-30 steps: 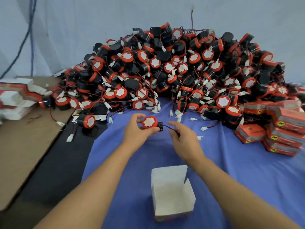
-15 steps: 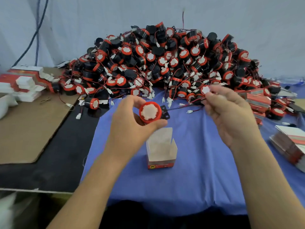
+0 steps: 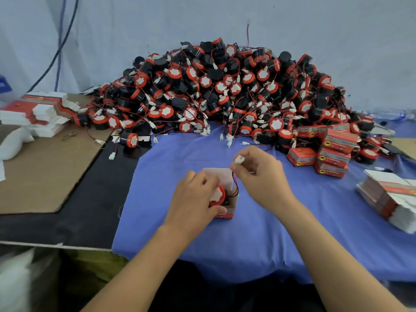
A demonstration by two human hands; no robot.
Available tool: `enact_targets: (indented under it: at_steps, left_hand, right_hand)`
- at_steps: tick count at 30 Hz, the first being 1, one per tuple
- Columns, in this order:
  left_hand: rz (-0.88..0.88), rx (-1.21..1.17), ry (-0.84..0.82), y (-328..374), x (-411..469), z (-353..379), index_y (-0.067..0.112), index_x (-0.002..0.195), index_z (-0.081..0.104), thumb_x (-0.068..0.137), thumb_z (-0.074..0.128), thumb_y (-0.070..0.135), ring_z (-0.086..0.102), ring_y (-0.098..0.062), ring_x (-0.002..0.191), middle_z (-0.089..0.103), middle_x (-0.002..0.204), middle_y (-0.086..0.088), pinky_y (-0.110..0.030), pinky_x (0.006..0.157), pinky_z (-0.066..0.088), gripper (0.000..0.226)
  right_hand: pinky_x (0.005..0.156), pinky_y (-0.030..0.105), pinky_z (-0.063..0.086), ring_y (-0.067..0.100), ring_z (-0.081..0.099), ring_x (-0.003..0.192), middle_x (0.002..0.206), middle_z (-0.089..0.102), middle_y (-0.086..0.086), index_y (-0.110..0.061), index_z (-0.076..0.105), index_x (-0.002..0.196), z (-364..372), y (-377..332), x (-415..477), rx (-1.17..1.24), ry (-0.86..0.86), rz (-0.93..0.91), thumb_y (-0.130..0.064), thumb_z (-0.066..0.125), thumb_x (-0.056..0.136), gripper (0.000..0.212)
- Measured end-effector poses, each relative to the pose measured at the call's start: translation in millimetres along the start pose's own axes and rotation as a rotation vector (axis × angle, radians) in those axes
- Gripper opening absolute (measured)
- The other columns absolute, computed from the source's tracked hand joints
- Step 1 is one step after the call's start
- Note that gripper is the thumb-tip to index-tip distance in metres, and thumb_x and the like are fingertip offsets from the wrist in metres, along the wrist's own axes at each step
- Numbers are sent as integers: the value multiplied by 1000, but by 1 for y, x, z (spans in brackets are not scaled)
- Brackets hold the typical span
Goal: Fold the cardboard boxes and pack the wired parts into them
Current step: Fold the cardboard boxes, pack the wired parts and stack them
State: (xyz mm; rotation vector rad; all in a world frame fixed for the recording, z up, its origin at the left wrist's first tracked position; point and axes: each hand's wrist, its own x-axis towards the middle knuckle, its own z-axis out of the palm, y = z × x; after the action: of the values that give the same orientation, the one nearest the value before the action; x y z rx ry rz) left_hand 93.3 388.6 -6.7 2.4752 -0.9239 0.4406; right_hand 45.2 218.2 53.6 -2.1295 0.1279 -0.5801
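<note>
Cardboard box open-topped on the blue cloth, near the middle of the bench's front edge. Red-faced wired part partly down inside it, gripped by the left hand with fingers curled round its rim. Right hand just beside, pinching the white plug above the box, red and black wire looping down to the part. Toward the right edge, a stack of flat boxes; beyond it, closed red boxes piled together. Brown cardboard sheet along the left edge. Against the back edge, a big heap of parts, more flat cartons at the far left corner.
</note>
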Motion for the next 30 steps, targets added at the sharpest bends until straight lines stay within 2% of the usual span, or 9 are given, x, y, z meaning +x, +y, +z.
enact_targets:
  at_steps: [5, 8, 9, 11, 15, 18, 24, 27, 30]
  left_hand:
    - [-7, 63, -27, -3, -9, 15, 24, 89, 66, 90, 67, 54, 33, -17, 87, 59, 95, 9, -34, 81, 39, 30]
    - [-3, 57, 0, -1, -14, 22, 26, 87, 69, 94, 66, 45, 33, -17, 85, 63, 96, 13, -35, 78, 39, 20]
    - [-9, 45, 13, -1, -14, 24, 27, 88, 71, 94, 67, 44, 36, -18, 86, 63, 95, 13, -36, 78, 40, 18]
    - [-24, 44, 26, -2, -16, 28, 28, 90, 72, 93, 68, 42, 40, -20, 89, 62, 94, 13, -36, 78, 40, 15]
    - [-34, -3, 50, -4, -19, 34, 34, 97, 73, 94, 65, 40, 35, -19, 92, 60, 100, 15, -37, 79, 41, 10]
    - [-48, -56, 97, -8, -23, 38, 35, 100, 73, 95, 68, 40, 44, -23, 95, 62, 114, 10, -39, 79, 44, 9]
    - [10, -247, 147, -29, -37, 41, 33, 120, 76, 100, 64, 33, 49, -19, 108, 64, 125, 11, -28, 96, 45, 23]
    - [-133, -449, 204, -33, -40, 37, 30, 112, 74, 99, 66, 27, 53, -2, 113, 66, 118, 21, -21, 98, 44, 16]
    - [-289, -573, 316, -29, -34, 32, 32, 109, 66, 93, 75, 15, 60, -2, 108, 64, 112, 19, -18, 90, 48, 26]
  right_hand:
    - [52, 16, 45, 13, 65, 66, 76, 72, -2, -30, 59, 86, 12, 10, 1, -126, -125, 19, -12, 64, 96, 21]
    - [48, 15, 41, 7, 61, 63, 80, 71, -1, -30, 58, 88, 18, 13, 4, -175, -180, 6, -11, 60, 98, 21]
    - [50, 15, 40, 6, 59, 63, 79, 69, -3, -28, 58, 90, 20, 13, 5, -204, -187, -16, -12, 59, 99, 19]
    - [60, 29, 48, 10, 59, 71, 81, 68, -3, -23, 57, 95, 26, 11, 9, -296, -206, -72, -12, 57, 100, 12]
    - [67, 45, 52, 31, 60, 81, 86, 66, 6, -15, 57, 97, 45, 5, 14, -457, -305, -123, -6, 49, 95, 12]
    - [63, 44, 52, 30, 58, 79, 82, 64, 8, -9, 58, 89, 60, 4, 11, -490, -369, -158, -7, 50, 91, 8]
    - [70, 37, 53, 26, 64, 83, 93, 72, 1, -18, 66, 103, 69, 21, 6, -540, -365, -107, -10, 53, 89, 21]
    - [69, 37, 51, 25, 60, 83, 98, 68, -3, -20, 63, 101, 71, 31, -1, -527, -355, -162, -12, 55, 89, 17]
    - [77, 37, 45, 23, 55, 92, 95, 70, -5, -19, 68, 98, 72, 38, -5, -597, -281, -254, -9, 56, 87, 18]
